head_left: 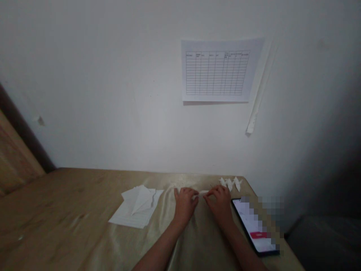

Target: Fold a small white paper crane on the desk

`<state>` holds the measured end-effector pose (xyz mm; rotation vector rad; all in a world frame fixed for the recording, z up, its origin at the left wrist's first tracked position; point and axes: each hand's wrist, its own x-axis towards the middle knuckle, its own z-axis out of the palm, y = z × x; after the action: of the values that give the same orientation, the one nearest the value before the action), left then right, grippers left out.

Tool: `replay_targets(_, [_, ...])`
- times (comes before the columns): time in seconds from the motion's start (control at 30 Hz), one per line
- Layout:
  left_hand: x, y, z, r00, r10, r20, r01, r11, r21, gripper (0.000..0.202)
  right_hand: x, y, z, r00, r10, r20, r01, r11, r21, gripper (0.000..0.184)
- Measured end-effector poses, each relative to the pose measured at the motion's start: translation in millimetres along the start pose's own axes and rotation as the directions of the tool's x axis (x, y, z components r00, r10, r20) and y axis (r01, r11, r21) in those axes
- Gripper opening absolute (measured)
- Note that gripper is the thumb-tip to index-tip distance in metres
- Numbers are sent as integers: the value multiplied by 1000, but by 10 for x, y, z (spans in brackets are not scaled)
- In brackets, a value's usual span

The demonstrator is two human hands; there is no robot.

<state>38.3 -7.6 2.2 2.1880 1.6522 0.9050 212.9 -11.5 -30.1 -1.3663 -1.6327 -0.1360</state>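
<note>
Between my hands is a small narrow piece of folded white paper (pixel 203 192), low over the cloth-covered table. My left hand (pixel 186 201) pinches its left end with thumb and fingers. At its right end, my right hand (pixel 218 199) grips it the same way. The fingers hide part of the paper, so its full shape does not show. Just beyond my right hand stand several small folded white paper figures (pixel 237 183) in a row. Left of my left hand lies a loose stack of white paper sheets (pixel 132 214), with a folded piece on top.
A phone (pixel 251 229) with a lit screen lies right of my right forearm, partly blurred out. The table (pixel 84 210) has a gold-brown cloth and meets a white wall. A printed chart (pixel 217 71) hangs on the wall. Wooden furniture (pixel 17 158) stands at far left.
</note>
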Motion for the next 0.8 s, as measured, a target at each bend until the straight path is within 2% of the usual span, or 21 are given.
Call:
replay_targets(0.1, [1, 10, -30, 1000, 9, -1, -9, 1000, 15, 19, 7, 51, -22, 999, -42, -8, 41, 997, -72, 14])
replay_targets(0.27, [-1, 20, -46, 998, 52, 37, -53, 998, 30, 18, -5, 9, -49, 982, -170, 88, 180, 976, -121, 14])
replay_targets(0.43, [0, 22, -38, 995, 85, 50, -86, 996, 24, 17, -6, -55, -63, 984, -80, 158, 101, 986, -134, 4])
replay_targets(0.67, [14, 0, -23, 996, 78, 39, -79, 997, 8, 10, 23, -91, -76, 968, 53, 246, -1, 978, -208, 10])
replay_targets(0.8, [26, -12, -20, 994, 82, 76, -88, 994, 70, 9, 22, -120, -98, 948, 62, 312, 3, 979, -206, 11])
